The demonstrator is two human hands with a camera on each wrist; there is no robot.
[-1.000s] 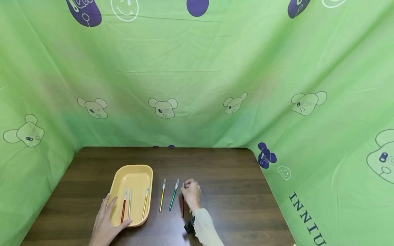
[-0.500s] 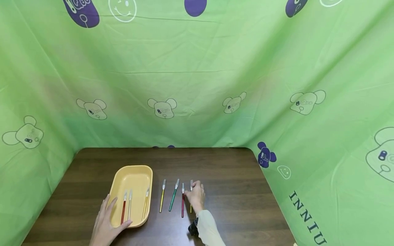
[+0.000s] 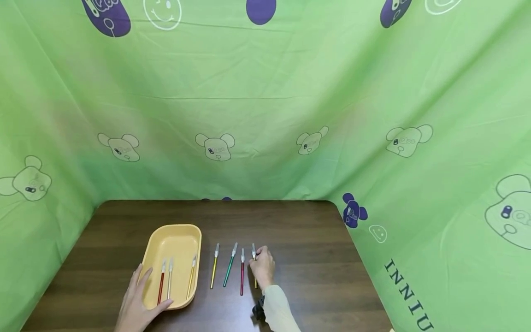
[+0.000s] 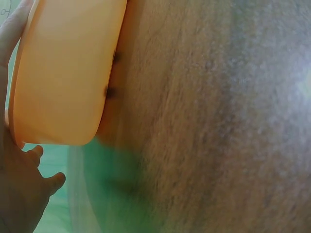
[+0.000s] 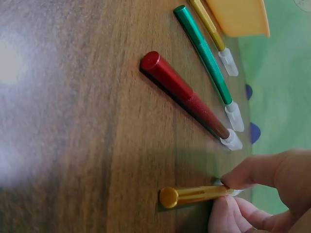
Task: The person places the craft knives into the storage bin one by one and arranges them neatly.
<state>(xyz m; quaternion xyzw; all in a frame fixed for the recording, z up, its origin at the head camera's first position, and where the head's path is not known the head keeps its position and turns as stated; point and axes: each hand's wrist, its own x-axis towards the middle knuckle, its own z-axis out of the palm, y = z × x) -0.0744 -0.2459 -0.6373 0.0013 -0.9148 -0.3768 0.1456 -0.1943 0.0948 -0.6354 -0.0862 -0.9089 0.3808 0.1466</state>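
Several slim craft knives with clear caps are in view. My right hand (image 3: 263, 267) pinches the gold craft knife (image 5: 199, 194) near its capped end, thumb on one side and fingers on the other. This knife lies at the right end of a row with a red knife (image 3: 242, 276), a green knife (image 3: 229, 269) and another gold knife (image 3: 214, 272). My left hand (image 3: 134, 299) rests at the near left corner of the yellow tray (image 3: 151, 242), thumb at the near rim and fingers spread along the left side. Inside the tray lie red (image 3: 161, 287), silver (image 3: 169, 283) and gold (image 3: 191, 280) knives.
The brown wooden table (image 3: 307, 258) carries everything. A green printed cloth (image 3: 265, 115) hangs along its back and sides. A black device (image 3: 259, 310) sits at the right wrist, by the pale sleeve (image 3: 279, 309).
My right hand has moved from the red knife to the right-end gold knife, exposing the red one. My left hand stays at the tray. The head view has shifted slightly.
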